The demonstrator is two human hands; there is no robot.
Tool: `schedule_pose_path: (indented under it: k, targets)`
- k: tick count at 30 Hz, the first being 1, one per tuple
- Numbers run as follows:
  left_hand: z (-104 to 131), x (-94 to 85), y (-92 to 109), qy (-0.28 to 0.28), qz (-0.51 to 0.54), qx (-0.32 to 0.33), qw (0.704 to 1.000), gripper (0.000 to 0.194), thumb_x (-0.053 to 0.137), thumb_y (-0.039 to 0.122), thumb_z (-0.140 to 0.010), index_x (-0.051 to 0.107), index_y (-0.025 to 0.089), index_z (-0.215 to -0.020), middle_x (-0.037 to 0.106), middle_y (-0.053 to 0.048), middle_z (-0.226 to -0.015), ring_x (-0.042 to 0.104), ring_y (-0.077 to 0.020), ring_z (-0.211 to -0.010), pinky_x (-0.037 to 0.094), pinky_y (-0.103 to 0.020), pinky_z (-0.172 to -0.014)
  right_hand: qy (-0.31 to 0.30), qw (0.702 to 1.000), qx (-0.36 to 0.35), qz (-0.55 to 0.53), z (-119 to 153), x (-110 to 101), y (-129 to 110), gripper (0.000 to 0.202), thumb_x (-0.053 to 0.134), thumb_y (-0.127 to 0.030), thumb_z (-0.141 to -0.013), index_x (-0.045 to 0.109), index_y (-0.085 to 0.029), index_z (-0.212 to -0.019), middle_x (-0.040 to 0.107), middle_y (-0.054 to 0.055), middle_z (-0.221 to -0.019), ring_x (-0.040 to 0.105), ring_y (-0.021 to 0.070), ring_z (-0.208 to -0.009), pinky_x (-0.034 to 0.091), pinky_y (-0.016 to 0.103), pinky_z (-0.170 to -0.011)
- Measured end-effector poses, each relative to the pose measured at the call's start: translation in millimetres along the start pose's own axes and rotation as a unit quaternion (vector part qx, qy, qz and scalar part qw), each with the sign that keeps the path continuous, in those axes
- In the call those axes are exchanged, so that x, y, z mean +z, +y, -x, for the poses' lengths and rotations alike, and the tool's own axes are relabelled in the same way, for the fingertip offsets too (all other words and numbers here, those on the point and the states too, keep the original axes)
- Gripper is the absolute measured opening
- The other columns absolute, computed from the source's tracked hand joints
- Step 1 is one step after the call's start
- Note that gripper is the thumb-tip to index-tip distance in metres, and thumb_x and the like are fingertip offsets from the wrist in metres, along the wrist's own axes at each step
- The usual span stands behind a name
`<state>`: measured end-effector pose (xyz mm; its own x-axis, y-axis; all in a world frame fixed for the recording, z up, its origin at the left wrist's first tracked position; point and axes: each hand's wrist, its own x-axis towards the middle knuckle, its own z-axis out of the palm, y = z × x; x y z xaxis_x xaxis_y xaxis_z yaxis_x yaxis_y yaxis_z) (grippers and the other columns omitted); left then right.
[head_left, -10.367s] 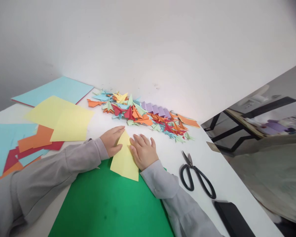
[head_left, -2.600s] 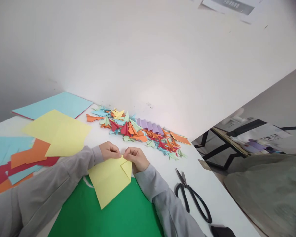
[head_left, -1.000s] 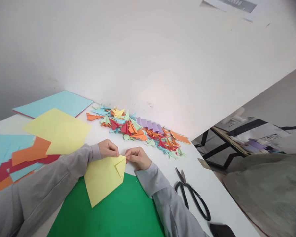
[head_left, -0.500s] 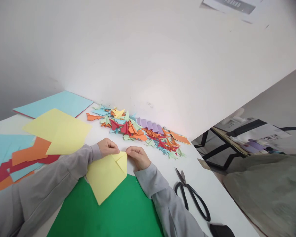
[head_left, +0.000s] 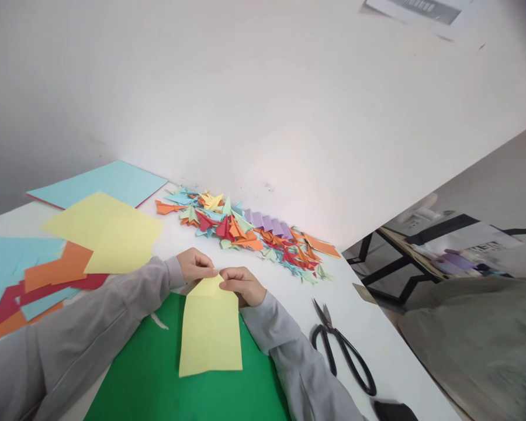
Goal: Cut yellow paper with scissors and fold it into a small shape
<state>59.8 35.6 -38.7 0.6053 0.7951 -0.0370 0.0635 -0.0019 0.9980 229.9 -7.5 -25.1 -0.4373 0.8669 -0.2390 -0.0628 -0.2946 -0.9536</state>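
A piece of yellow paper (head_left: 211, 336) hangs over a green sheet (head_left: 158, 374), its top folded to a point. Thumb and fingers of my left hand (head_left: 196, 265) pinch the paper near that tip, on the left side. On the other side, my right hand (head_left: 244, 285) grips the folded edge just below the tip. Both hands are closed, and their fingertips almost meet at the point. Part of the green sheet is covered by the paper and my sleeves.
Folded paper planes (head_left: 228, 228) lie heaped along the wall. Black-handled scissors (head_left: 333, 333) rest, blades parted, right of my right arm. At left are a large yellow sheet (head_left: 109, 228), a light blue sheet (head_left: 100, 184) and orange cut pieces (head_left: 59, 268). A dark object (head_left: 393, 410) sits at the front edge.
The yellow paper has turned from a slant to nearly upright, and its top now shows a pointed fold. My right hand has shifted its pinch slightly down along the edge.
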Motion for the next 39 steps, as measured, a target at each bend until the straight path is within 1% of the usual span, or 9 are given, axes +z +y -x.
schedule_pose_path:
  k: [7, 11, 15, 20, 24, 29, 31, 34, 39]
  targets:
    - [-1.3, -0.8, -4.4, -0.013, -0.031, 0.036, 0.999, 0.022, 0.061, 0.031, -0.059, 0.063, 0.010, -0.055, 0.054, 0.000, -0.051, 0.044, -0.0097, -0.050, 0.034, -0.021, -0.047, 0.031, 0.998, -0.023, 0.040, -3.3, 4.3, 10.8, 0.024, 0.063, -0.036, -0.061, 0.053, -0.015, -0.053, 0.043, -0.007, -0.039, 0.034, 0.0046, -0.034, 0.021, 0.019, -0.035]
    - [-0.2, 0.2, -2.9, -0.027, -0.039, 0.023, 0.999, 0.028, 0.060, 0.036, -0.063, 0.062, 0.009, -0.059, 0.051, 0.001, -0.049, 0.041, -0.0079, -0.046, 0.032, -0.020, -0.043, 0.028, 0.998, -0.019, 0.047, -2.0, 6.0, 10.1, 0.024, 0.062, -0.036, -0.061, 0.053, -0.015, -0.055, 0.044, -0.007, -0.040, 0.035, 0.0049, -0.034, 0.022, 0.019, -0.036]
    - [-1.5, 0.3, -3.5, -0.029, -0.033, 0.037, 0.998, 0.031, 0.061, 0.039, -0.062, 0.061, 0.009, -0.058, 0.051, 0.001, -0.050, 0.041, -0.0075, -0.046, 0.031, -0.020, -0.043, 0.041, 0.998, -0.014, 0.033, -1.4, 8.4, 5.8, 0.020, 0.063, -0.032, -0.057, 0.052, -0.015, -0.051, 0.042, -0.007, -0.038, 0.033, 0.0048, -0.033, 0.021, 0.019, -0.036]
    - [-1.6, 2.1, -1.4, 0.038, 0.029, -0.009, 0.999, 0.032, 0.065, 0.041, -0.056, 0.059, 0.010, -0.056, 0.052, 0.001, -0.046, 0.042, -0.0079, -0.042, 0.032, -0.020, -0.041, 0.061, 0.998, -0.033, -0.002, -7.0, 5.8, 7.8, 0.015, 0.060, -0.025, -0.053, 0.053, -0.015, -0.045, 0.041, -0.006, -0.037, 0.032, 0.0053, -0.034, 0.021, 0.020, -0.037]
    - [-1.8, 2.4, 2.5, 0.080, 0.072, -0.012, 0.994, 0.029, 0.069, 0.037, -0.050, 0.060, 0.010, -0.055, 0.054, 0.001, -0.046, 0.044, -0.0078, -0.041, 0.032, -0.020, -0.041, 0.062, 0.996, -0.064, -0.020, -10.6, 1.0, 13.0, 0.013, 0.058, -0.022, -0.054, 0.056, -0.014, -0.044, 0.042, -0.005, -0.038, 0.032, 0.0063, -0.036, 0.021, 0.022, -0.039]
    - [-6.0, -3.9, 5.2, 0.177, 0.112, -0.015, 0.978, 0.023, 0.069, 0.033, -0.049, 0.059, 0.012, -0.050, 0.052, 0.002, -0.042, 0.042, -0.0076, -0.040, 0.031, -0.020, -0.041, 0.074, 0.991, -0.107, -0.043, -11.0, -2.8, 13.9, 0.009, 0.055, -0.019, -0.051, 0.059, -0.015, -0.044, 0.049, -0.002, -0.043, 0.041, 0.0104, -0.045, 0.031, 0.024, -0.048]
    - [-6.9, -5.8, 6.0, 0.200, 0.134, -0.025, 0.970, 0.022, 0.069, 0.032, -0.049, 0.060, 0.012, -0.049, 0.052, 0.002, -0.041, 0.043, -0.0079, -0.040, 0.032, -0.021, -0.041, 0.074, 0.989, -0.119, -0.050, -10.6, -3.6, 13.5, 0.010, 0.054, -0.018, -0.050, 0.059, -0.015, -0.042, 0.050, -0.001, -0.043, 0.042, 0.0117, -0.046, 0.033, 0.026, -0.051]
    - [-5.5, -5.8, 7.7, 0.200, 0.141, -0.033, 0.969, 0.020, 0.071, 0.029, -0.047, 0.060, 0.012, -0.049, 0.052, 0.002, -0.040, 0.043, -0.0079, -0.038, 0.031, -0.021, -0.040, 0.071, 0.987, -0.127, -0.061, -9.3, -3.7, 13.4, 0.011, 0.054, -0.020, -0.051, 0.058, -0.016, -0.041, 0.050, 0.000, -0.043, 0.042, 0.0122, -0.045, 0.033, 0.027, -0.050]
    - [-1.8, -1.6, 10.4, 0.161, 0.152, -0.022, 0.975, 0.020, 0.073, 0.027, -0.047, 0.061, 0.011, -0.052, 0.057, 0.001, -0.044, 0.047, -0.0086, -0.041, 0.035, -0.021, -0.043, 0.077, 0.986, -0.125, -0.073, -6.2, -0.9, 11.8, 0.017, 0.058, -0.029, -0.058, 0.057, -0.016, -0.047, 0.048, -0.002, -0.043, 0.041, 0.0105, -0.041, 0.030, 0.024, -0.044]
